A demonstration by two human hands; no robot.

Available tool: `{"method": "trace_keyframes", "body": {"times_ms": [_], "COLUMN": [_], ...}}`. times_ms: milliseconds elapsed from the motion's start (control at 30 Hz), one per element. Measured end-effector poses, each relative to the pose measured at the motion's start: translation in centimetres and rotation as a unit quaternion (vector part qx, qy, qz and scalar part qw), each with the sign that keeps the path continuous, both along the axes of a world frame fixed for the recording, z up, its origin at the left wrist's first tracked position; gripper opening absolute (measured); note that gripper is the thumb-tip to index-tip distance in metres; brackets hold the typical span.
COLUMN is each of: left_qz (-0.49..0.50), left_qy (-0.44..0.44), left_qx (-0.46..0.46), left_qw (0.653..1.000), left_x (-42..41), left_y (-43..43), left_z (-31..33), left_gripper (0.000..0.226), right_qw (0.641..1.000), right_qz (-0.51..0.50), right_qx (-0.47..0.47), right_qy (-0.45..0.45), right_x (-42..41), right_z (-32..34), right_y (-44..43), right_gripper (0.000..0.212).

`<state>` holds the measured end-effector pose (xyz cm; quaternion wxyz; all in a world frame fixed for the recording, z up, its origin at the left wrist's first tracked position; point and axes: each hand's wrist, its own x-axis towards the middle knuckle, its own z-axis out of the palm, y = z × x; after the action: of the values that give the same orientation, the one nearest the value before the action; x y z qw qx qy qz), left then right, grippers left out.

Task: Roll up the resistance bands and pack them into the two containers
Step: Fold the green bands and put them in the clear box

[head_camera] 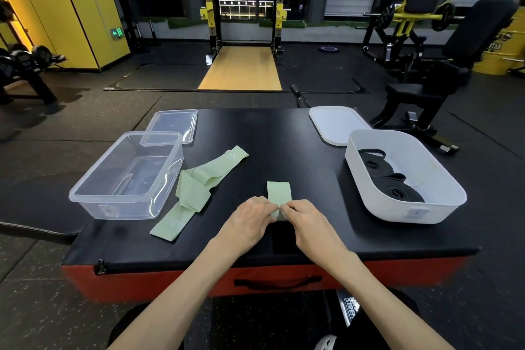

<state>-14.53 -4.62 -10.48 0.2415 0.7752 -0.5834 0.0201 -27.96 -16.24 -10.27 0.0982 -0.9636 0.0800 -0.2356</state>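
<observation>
- At nine o'clock on the black padded box top, we see the clear plastic container standing open with its lid off.
- The clear lid lies flat at eleven o'clock, its near edge overlapping the container's far rim.
- The loose green bands, printed "30", lie unrolled and crossed over each other. They are just beside the clear container's right wall, at ten o'clock from our hands.
- Our left hand, near six o'clock on the top, curls its fingers onto the near end of the green band and pinches it.
- That band lies flat on the pad and points away towards twelve o'clock, its near end bunched between our fingertips.
- Our right hand pinches the same end, fingertips meeting those of the left.
- The white lid lies flat at one o'clock.
- The white container sits open at three o'clock, touching the white lid's near edge. The rolled black bands lie inside it.
</observation>
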Motion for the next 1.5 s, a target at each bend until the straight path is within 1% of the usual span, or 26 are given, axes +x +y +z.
{"method": "trace_keyframes", "body": {"times_ms": [167, 333, 400, 500, 600, 733, 833, 967, 1133, 1233, 1300, 1367, 1500], "left_qz": [0.009, 0.01, 0.011, 0.018, 0.026, 0.012, 0.007, 0.004, 0.001, 0.001, 0.008, 0.012, 0.02], "left_qy": [-0.011, -0.002, 0.001, 0.013, -0.009, -0.036, -0.046, -0.044, -0.034, -0.031, -0.04, -0.044, -0.041], "left_qx": [0.019, 0.045, 0.046, 0.002, -0.064, -0.076, -0.08, -0.063, -0.028, -0.004, 0.032, 0.067, 0.091], "left_qw": [1.0, 0.999, 0.999, 1.0, 0.998, 0.996, 0.996, 0.997, 0.999, 0.999, 0.999, 0.997, 0.995], "left_x": [0.2, 0.5, 0.5, 0.6, 0.5, 0.4, 0.5, 0.9, 1.4, 1.4, 1.6, 1.8, 2.1], "left_y": [-0.3, -0.6, -0.6, -0.4, 0.1, 0.3, -0.1, -0.4, -0.9, -1.1, -1.4, -1.8, -2.0], "left_z": [0.4, 0.7, 0.6, 0.3, 0.0, -0.1, -0.3, -0.5, 0.1, 0.6, 1.0, 1.3, 1.2], "left_gripper": [0.022, 0.022, 0.023, 0.024, 0.021, 0.018, 0.011, 0.007, 0.016, 0.019, 0.02, 0.02, 0.021], "right_qw": [1.0, 0.999, 0.999, 0.999, 0.999, 0.998, 0.999, 0.999, 0.999, 0.999, 0.999, 0.999, 0.999], "right_qz": [-0.009, -0.036, -0.043, -0.048, -0.052, -0.056, -0.05, -0.046, -0.039, -0.03, -0.031, -0.035, -0.045], "right_qx": [-0.001, 0.0, -0.003, 0.001, 0.006, 0.012, 0.015, 0.019, 0.011, 0.015, 0.018, 0.022, 0.018], "right_qy": [-0.024, -0.032, -0.028, -0.022, -0.012, 0.006, 0.014, 0.018, 0.021, -0.013, -0.028, -0.027, -0.018], "right_x": [-0.3, 0.3, 0.6, 0.8, 1.0, 1.4, 1.4, 1.6, 1.4, 0.9, 0.8, 0.9, 1.4], "right_z": [-0.1, -0.1, -0.2, -0.2, -0.2, -0.3, -0.3, -0.4, -0.1, 0.3, 0.4, 0.3, 0.0], "right_y": [0.2, 0.2, 0.0, -0.2, -0.4, -0.8, -0.9, -1.1, -1.0, -0.8, -0.8, -0.8, -0.9], "right_gripper": [0.043, 0.027, 0.025, 0.024, 0.021, 0.017, 0.015, 0.016, 0.019, 0.025, 0.03, 0.028, 0.02]}}
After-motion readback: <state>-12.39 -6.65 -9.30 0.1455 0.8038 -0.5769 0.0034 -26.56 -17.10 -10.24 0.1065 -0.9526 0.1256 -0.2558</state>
